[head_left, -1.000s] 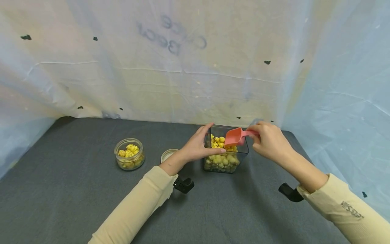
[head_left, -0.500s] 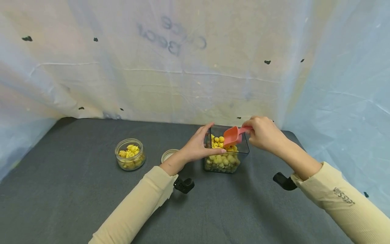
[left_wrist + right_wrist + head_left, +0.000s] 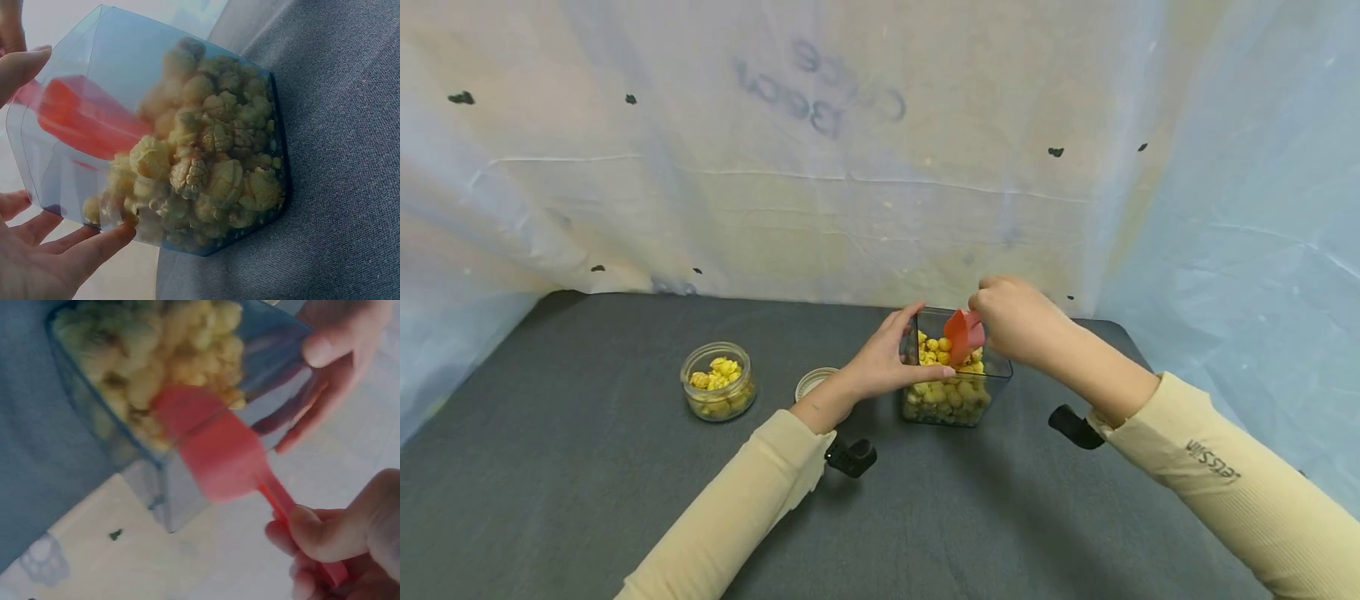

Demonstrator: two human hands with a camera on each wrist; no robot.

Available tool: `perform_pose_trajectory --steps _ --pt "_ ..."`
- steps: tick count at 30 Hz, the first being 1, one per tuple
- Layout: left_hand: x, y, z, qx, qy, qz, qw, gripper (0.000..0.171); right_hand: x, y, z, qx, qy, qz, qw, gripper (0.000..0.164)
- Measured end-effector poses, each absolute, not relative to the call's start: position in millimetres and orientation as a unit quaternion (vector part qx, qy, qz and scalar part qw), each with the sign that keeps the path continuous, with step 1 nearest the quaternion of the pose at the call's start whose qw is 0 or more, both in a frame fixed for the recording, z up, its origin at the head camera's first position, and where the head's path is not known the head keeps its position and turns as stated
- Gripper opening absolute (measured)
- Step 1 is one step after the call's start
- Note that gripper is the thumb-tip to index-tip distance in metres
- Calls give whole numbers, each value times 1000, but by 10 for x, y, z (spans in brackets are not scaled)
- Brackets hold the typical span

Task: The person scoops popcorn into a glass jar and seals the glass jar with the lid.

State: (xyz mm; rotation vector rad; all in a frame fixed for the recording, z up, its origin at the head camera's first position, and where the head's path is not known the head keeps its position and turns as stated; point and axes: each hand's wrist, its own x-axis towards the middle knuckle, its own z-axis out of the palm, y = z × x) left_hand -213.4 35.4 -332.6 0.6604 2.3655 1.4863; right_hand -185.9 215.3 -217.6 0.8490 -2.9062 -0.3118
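Observation:
A clear square plastic container (image 3: 997, 363), partly filled with yellow popcorn (image 3: 206, 169), stands upright on the table. My left hand (image 3: 880, 364) grips its left side near the top, thumb along the near wall and fingers around the other side. At the right, my right hand (image 3: 1021, 323) holds a pink scoop (image 3: 228, 450) by the handle, thumb pressed on top in the right wrist view. The scoop points down inside the container, its front edge at the popcorn. Whether any popcorn lies in the scoop I cannot tell.
An uncovered glass jar (image 3: 688, 371) with some yellow popcorn stands to the left. Between jar and container lies a round lid (image 3: 815, 380), partly hidden by my left wrist. The dark grey table (image 3: 587, 467) meets a pale plastic sheet (image 3: 775, 233) at its back.
My right hand has moved left and slightly up, tipping the scoop from a flatter lie to a steep downward tilt in the container. The left hand has kept its place.

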Motion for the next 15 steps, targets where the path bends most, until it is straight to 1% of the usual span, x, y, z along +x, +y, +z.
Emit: perform_pose_trajectory --steps 2,6,10,13,15 --pt "-2132 348 -3329 227 816 515 134 98 -1881 2115 -2152 284 -952 -104 36 12" --pt "-2126 344 -3325 228 814 517 134 97 -1946 2101 -2132 288 -954 -80 -3 11" --pt "-2114 349 -3309 230 812 520 135 97 -2020 2215 -2176 279 -959 -28 -35 23" --pt "-2111 355 -3306 229 812 520 133 97 -2060 2360 -2234 279 -960 19 -29 24" --pt "-2106 357 -3306 227 812 521 132 97 -2080 2450 -2276 290 -956 40 -12 22"
